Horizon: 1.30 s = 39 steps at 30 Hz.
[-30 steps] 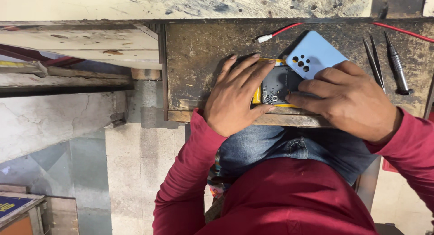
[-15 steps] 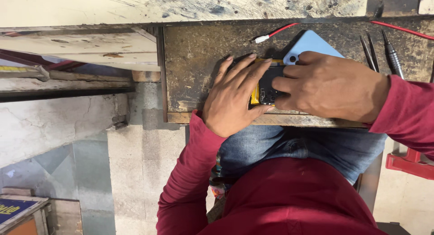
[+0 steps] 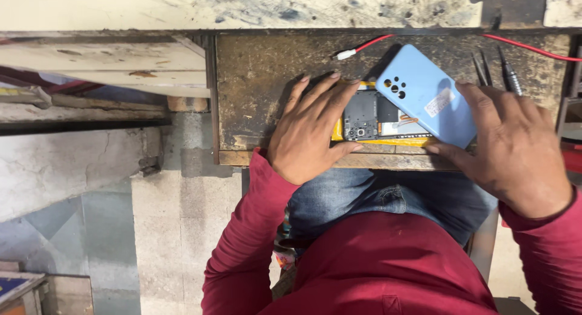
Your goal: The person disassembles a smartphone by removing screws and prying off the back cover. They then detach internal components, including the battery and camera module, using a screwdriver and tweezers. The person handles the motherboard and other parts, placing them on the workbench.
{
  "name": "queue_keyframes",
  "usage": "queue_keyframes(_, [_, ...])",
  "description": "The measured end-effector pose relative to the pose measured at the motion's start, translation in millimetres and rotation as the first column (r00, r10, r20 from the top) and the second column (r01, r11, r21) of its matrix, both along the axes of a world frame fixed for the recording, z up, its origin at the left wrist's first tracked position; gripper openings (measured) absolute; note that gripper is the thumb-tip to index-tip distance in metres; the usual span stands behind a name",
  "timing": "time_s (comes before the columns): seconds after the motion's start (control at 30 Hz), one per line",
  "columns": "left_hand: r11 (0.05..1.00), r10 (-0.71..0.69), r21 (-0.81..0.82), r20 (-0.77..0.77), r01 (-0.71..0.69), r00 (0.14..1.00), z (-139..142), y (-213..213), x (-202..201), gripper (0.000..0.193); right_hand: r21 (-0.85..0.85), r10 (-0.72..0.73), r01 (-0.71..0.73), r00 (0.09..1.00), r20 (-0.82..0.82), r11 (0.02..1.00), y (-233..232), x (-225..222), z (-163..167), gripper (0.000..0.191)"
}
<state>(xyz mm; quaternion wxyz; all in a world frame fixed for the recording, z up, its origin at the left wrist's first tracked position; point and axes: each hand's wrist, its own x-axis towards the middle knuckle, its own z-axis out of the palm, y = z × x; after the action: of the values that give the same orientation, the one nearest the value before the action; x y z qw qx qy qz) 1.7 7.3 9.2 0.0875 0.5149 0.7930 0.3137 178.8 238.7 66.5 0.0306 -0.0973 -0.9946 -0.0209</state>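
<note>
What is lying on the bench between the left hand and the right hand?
In the head view, the opened phone lies there, with the light blue back cover tilted over it, between left hand and right hand.

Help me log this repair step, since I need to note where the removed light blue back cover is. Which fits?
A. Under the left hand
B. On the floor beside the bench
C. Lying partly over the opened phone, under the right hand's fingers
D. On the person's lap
C: the light blue back cover lies tilted across the right part of the opened phone, with the right hand on its edge; the left hand steadies the phone.
</note>
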Motion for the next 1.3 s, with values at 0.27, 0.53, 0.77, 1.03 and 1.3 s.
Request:
queue_keyframes(0.27, [0.997, -0.019, 0.069, 0.008, 0.018, 1.0, 3, -1, 1, 0.095, -0.042, -0.084, 0.079, 0.99, -0.116, 0.996, 23, 22, -18, 0.084])
queue_keyframes(0.53, [0.947, -0.031, 0.32, 0.114, -0.007, 0.993, 16, -3, 8, 0.09, 0.137, -0.149, 0.166, 0.98, -0.129, 0.977, 20, 22, -13, 0.071])
queue_keyframes(0.77, [0.874, -0.17, 0.486, 0.326, -0.011, 0.93, 34, 18, 18, 0.088, -0.457, 0.086, -0.22, 0.952, -0.294, 0.862, 10, 1, -2, 0.086])
queue_keyframes(1.03, [0.794, -0.419, 0.604, 0.458, 0.072, 0.784, 44, 55, 26, 0.084, -0.59, -0.041, -0.212, 0.922, -0.386, 0.779, -7, -3, -17, 0.094])
queue_keyframes(1.3, [0.742, -0.59, 0.666, 0.602, 0.068, 0.538, 27, 77, 28, 0.089, -0.623, -0.169, -0.201, 0.86, -0.482, 0.756, -24, -7, -28, 0.084])
